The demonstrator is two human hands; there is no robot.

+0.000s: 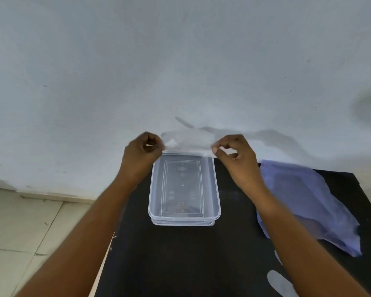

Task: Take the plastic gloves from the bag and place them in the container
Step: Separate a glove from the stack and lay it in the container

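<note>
A thin clear plastic glove point(187, 140) is stretched between both my hands, above the far end of the container. My left hand point(142, 154) pinches its left edge and my right hand point(237, 157) pinches its right edge. Below them, a clear rectangular plastic container point(216, 196) stands open on the black table, with nothing visible inside. A crumpled blue-purple plastic bag point(308, 202) lies flat to the right of the container. Another clear glove point(280, 284) lies on the table near the front, partly hidden under my right forearm.
The black table point(180, 264) stands against a white wall point(180, 61). Its left edge runs beside a light tiled floor point(19, 232). The bag reaches close to the table's right side.
</note>
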